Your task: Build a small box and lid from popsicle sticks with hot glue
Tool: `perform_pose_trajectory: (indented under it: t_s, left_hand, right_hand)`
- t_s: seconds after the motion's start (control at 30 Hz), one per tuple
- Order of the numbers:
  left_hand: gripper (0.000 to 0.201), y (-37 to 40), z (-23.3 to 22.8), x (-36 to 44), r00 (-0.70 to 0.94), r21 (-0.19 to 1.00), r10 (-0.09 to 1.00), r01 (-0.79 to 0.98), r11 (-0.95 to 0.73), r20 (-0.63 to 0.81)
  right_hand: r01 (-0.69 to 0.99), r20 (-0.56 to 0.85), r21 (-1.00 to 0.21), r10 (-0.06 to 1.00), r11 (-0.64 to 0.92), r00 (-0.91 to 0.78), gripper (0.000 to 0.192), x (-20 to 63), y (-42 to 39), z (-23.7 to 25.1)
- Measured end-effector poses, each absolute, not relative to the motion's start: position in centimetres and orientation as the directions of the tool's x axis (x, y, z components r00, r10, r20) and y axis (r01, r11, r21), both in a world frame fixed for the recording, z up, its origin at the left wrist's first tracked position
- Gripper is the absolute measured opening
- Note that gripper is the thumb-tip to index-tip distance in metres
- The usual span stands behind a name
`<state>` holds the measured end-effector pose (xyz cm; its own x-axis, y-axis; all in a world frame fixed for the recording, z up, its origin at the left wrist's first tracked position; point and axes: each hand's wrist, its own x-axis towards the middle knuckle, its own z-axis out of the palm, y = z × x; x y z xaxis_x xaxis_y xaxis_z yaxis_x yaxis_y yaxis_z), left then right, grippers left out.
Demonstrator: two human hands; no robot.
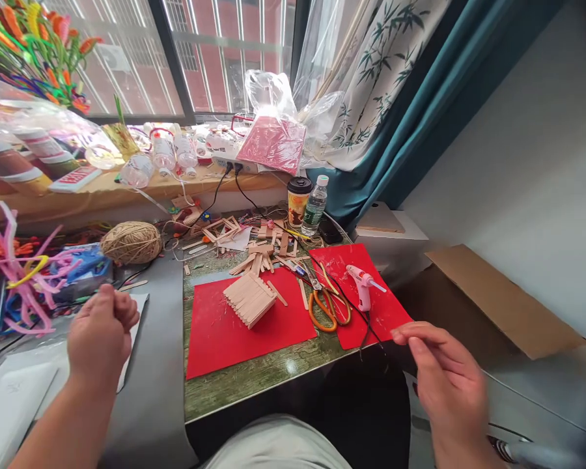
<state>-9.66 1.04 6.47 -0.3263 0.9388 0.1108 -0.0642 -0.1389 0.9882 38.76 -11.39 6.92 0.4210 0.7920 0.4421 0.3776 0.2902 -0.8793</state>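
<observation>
— What are the hands doing?

— The left hand point(102, 332) is curled into a loose fist over the grey part of the table point(161, 365). It holds nothing I can see. The right hand point(444, 384) hangs past the table's near right corner with its fingers spread apart. A thin black cord point(371, 332) runs by its fingertips, but I cannot tell if it pinches the cord.

— Where does the cord go?

— Up to the pink glue gun point(364, 283). The gun lies on the right red sheet point(385, 306), and its tip points to the right.

— What is next to it?

— Orange scissors point(328, 307), handles toward the person, blades pointing away. On the left red sheet point(239, 332) sits a stick panel point(250, 298), tilted, its long side running from near right to far left.

— And farther out?

— Loose sticks, a ball of twine point(131, 242), a paper cup point(299, 198) and a water bottle point(316, 205). Behind them is a window point(215, 58) with a teal curtain point(430, 111).
</observation>
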Motion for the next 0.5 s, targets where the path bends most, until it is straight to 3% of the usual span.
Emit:
perform_pose_trajectory:
  t_s: [0.1,0.17,0.23,0.3,0.37,0.43,0.5]
  left_hand:
    - [0.033,2.7,7.7,-10.0,-0.438,0.971,0.877,-0.033,-0.237,0.199]
    - [0.023,3.1,8.1,-9.2,-0.431,0.919,0.814,0.238,-0.313,0.389]
    - [0.029,3.9,7.8,-8.7,-0.205,0.716,0.804,0.608,-0.342,0.558]
    - [0.034,5.2,7.0,-8.6,0.113,0.493,0.846,0.769,-0.407,0.521]
    - [0.041,6.4,5.9,-8.4,0.192,0.427,0.901,0.829,-0.361,0.388]
    - [0.045,7.1,4.7,-7.6,0.203,0.463,0.946,0.833,-0.303,0.253]
    - [0.042,7.3,3.7,-5.9,0.230,0.598,0.961,0.752,-0.275,0.153]
  right_hand:
    - [0.431,0.317,-0.869,0.942,0.244,0.107,0.019,34.6,-10.0,5.6]
    - [0.466,0.254,-0.837,0.958,0.287,-0.133,0.026,31.7,-8.3,4.6]
    - [0.467,0.309,-0.785,0.910,0.408,-0.276,0.029,29.4,-6.5,3.5]
    - [0.514,0.353,-0.733,0.894,0.447,-0.275,0.033,27.9,-5.0,2.3]
    - [0.588,0.348,-0.724,0.927,0.362,-0.143,0.041,26.9,-4.0,1.1]
    - [0.591,0.284,-0.771,0.959,0.238,-0.014,0.054,26.1,-3.6,0.2]
    - [0.529,0.191,-0.835,0.981,0.153,0.018,0.071,25.2,-3.5,-0.5]
